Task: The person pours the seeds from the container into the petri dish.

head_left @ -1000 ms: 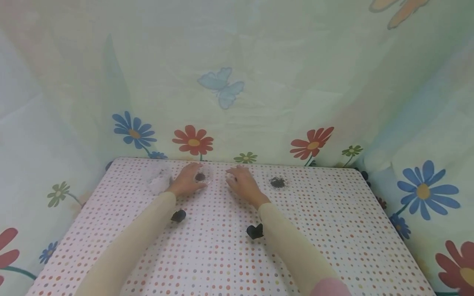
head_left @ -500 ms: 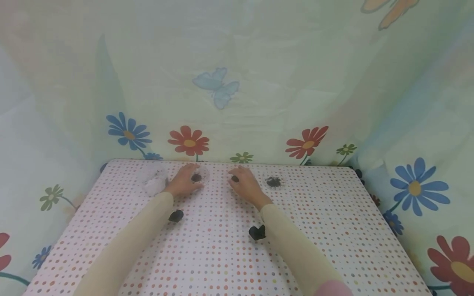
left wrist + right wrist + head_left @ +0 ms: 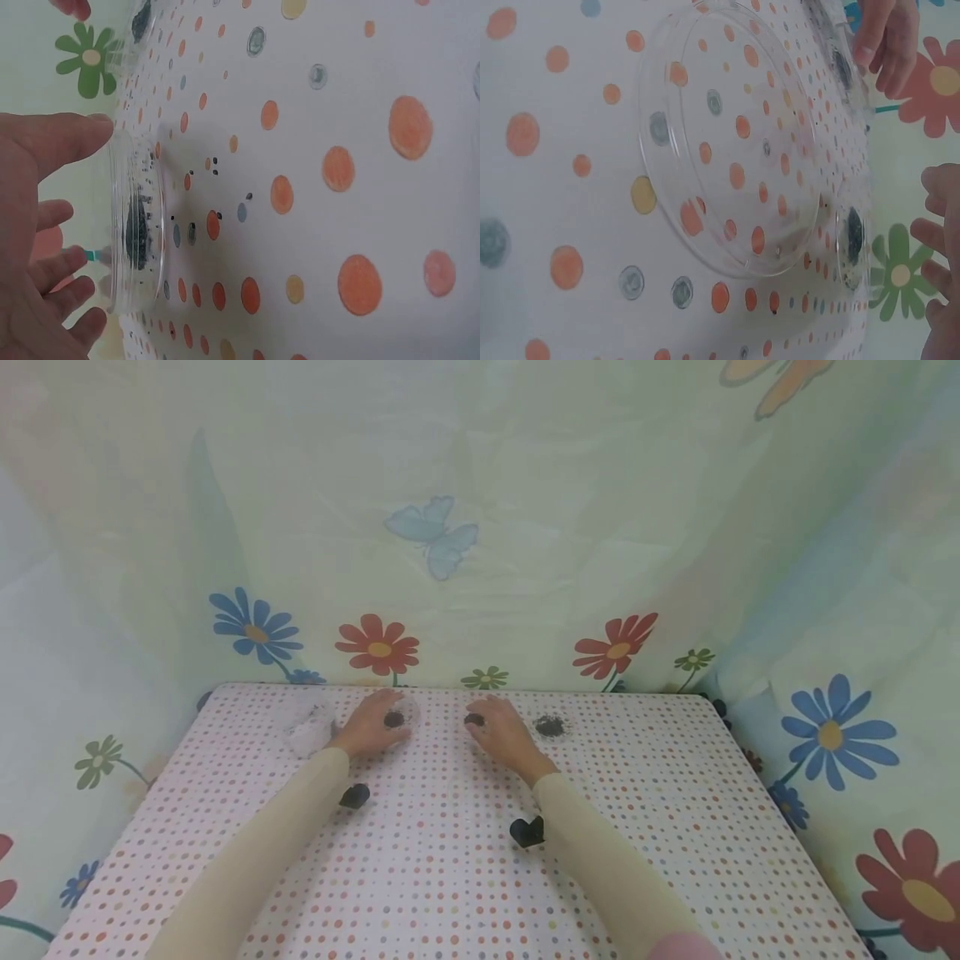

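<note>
My left hand (image 3: 369,725) is at a clear, shallow round dish, seen from its side in the left wrist view, with a small pile of black granules (image 3: 137,232) inside. The left thumb (image 3: 82,137) is right at the dish's rim; the other fingers are loosely spread above it. My right hand (image 3: 506,732) reaches over the back of the table with relaxed fingers beside a similar dish (image 3: 853,244), a gap showing between them in the right wrist view. Its black pile (image 3: 474,719) shows by the fingertips. A larger-looking clear round dish (image 3: 735,150) lies nearer the right wrist camera.
Another dish with a black pile (image 3: 550,727) stands right of my right hand. Clear plasticware (image 3: 306,727) sits left of the left hand. A few black specks (image 3: 215,166) lie on the dotted tabletop (image 3: 427,877). A flower-printed curtain (image 3: 480,510) rises behind the table.
The head view has turned slightly to the right. My right hand has moved a little to the right, baring more of the black pile by its fingers. The left hand stays at its dish.
</note>
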`<state>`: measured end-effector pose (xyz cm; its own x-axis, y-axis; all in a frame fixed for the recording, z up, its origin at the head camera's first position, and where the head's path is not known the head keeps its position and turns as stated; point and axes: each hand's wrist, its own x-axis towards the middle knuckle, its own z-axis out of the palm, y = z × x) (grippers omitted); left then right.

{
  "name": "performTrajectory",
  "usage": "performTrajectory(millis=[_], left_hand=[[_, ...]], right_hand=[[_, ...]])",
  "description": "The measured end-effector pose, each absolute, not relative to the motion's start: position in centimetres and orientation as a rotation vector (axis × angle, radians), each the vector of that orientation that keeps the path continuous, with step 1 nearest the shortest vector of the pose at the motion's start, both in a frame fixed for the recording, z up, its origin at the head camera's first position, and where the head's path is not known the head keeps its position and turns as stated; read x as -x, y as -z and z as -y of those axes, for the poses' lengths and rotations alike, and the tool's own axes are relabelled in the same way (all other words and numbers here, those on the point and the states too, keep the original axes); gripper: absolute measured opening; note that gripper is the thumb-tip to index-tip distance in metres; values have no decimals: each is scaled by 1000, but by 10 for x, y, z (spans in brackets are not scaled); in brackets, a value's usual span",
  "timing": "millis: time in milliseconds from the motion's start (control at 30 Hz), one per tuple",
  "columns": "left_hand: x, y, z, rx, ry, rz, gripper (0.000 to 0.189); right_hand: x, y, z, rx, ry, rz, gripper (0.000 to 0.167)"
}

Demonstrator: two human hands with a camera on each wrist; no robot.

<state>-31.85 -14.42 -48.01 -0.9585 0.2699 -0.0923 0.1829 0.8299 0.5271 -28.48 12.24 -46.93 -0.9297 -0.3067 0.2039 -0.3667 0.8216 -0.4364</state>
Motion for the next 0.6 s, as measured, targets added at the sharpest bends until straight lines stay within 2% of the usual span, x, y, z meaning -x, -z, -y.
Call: performTrajectory(millis=[300, 600], left_hand=[[319, 482, 141, -501, -729, -2883, 60], [317, 482, 143, -515, -669, -2908, 57]], right_hand=[[277, 467, -130, -560, -739, 2837, 33], [268, 468, -137, -527, -752, 2880, 37]])
